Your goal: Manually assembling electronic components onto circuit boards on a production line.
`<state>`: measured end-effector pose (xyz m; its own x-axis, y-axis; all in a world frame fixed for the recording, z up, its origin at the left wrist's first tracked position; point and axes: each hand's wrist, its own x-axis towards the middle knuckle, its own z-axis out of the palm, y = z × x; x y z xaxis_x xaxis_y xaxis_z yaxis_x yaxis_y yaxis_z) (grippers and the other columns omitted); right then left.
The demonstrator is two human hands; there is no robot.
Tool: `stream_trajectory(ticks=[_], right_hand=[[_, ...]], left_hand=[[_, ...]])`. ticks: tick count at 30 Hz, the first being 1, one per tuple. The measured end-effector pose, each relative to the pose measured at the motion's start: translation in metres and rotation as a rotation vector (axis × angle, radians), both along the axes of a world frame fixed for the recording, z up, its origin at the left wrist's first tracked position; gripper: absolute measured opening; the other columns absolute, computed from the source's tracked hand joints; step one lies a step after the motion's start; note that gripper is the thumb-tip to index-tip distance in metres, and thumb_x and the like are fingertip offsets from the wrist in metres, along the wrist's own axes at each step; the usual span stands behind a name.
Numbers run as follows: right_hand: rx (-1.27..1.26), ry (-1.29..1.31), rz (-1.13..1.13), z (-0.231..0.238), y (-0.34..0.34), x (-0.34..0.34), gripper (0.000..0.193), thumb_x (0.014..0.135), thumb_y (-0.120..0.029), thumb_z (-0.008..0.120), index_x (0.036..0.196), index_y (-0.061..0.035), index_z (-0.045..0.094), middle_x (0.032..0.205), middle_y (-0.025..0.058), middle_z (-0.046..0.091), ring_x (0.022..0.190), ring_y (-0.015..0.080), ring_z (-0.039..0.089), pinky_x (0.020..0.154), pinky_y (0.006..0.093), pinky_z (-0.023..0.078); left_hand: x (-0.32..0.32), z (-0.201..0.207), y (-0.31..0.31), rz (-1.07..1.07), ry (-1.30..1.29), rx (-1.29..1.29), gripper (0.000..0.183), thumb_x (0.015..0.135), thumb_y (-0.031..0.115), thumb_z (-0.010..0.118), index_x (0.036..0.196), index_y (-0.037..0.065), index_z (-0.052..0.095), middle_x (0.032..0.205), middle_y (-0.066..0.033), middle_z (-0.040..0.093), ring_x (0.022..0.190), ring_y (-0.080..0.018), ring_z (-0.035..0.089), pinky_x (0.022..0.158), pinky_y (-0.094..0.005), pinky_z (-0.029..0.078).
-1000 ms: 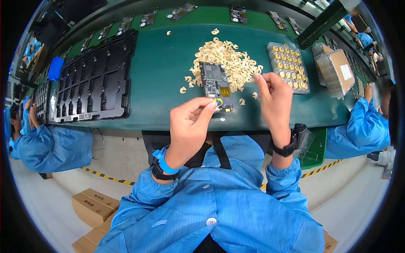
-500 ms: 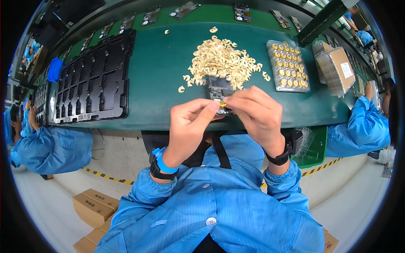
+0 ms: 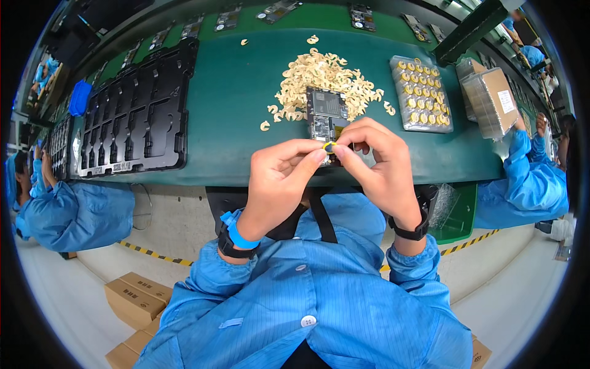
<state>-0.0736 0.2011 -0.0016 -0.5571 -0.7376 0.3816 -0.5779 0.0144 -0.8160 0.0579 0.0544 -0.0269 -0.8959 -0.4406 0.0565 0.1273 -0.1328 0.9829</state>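
Note:
My left hand (image 3: 284, 169) and my right hand (image 3: 382, 166) meet in front of me, fingertips pinched on opposite sides of a small round coin cell (image 3: 329, 147) with a yellow rim and a dark face. Just beneath and beyond the fingers lies a circuit board (image 3: 327, 106), its near end partly covered by my hands. A heap of cream C-shaped pieces (image 3: 319, 71) spreads over the green mat behind the board, touching its far end or close to it; I cannot tell which.
To the right, a clear tray (image 3: 424, 95) holds several yellow-rimmed coin cells, with clear boxes (image 3: 490, 101) beyond. A large black moulded tray (image 3: 138, 117) fills the left side. More circuit boards (image 3: 362, 17) line the far strip. Co-workers in blue sit at both sides.
My right fingers have shifted and the coin cell now shows its dark face between both hands, raised off the board. More of the board is uncovered.

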Motion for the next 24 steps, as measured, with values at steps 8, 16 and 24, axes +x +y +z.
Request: stream_trajectory(ticks=[8,16,24], right_hand=[[0.073,-0.241,0.024,0.012,0.001,0.002,0.007,0.092,-0.004,0.072,0.093,0.0027,0.069,0.081,0.0062,0.063,0.062,0.0091,0.053,0.057,0.026,0.041],[0.196,-0.102,0.038,0.013,-0.01,0.012,0.008,0.091,-0.002,0.07,0.091,0.0039,0.065,0.076,0.0103,0.062,0.054,0.0156,0.058,0.052,0.0307,0.044],[0.208,-0.084,0.027,0.012,-0.013,0.014,0.009,0.092,-0.002,0.07,0.091,0.0043,0.065,0.077,0.0103,0.063,0.058,0.0167,0.06,0.053,0.0305,0.046]], left_hand=[[0.0,-0.001,-0.018,-0.128,0.012,0.116,0.046,0.106,-0.001,0.046,0.15,-0.008,0.038,0.128,-0.0224,0.066,0.118,-0.0238,0.066,0.1,-0.0387,0.059],[0.004,0.001,-0.02,-0.127,-0.02,0.163,0.032,0.107,0.003,0.051,0.136,-0.01,0.053,0.121,-0.0197,0.07,0.112,-0.0232,0.07,0.098,-0.0363,0.06],[0.005,0.001,-0.019,-0.11,-0.016,0.154,0.033,0.106,0.004,0.054,0.137,-0.009,0.054,0.121,-0.0187,0.071,0.112,-0.0216,0.07,0.096,-0.0354,0.061]])
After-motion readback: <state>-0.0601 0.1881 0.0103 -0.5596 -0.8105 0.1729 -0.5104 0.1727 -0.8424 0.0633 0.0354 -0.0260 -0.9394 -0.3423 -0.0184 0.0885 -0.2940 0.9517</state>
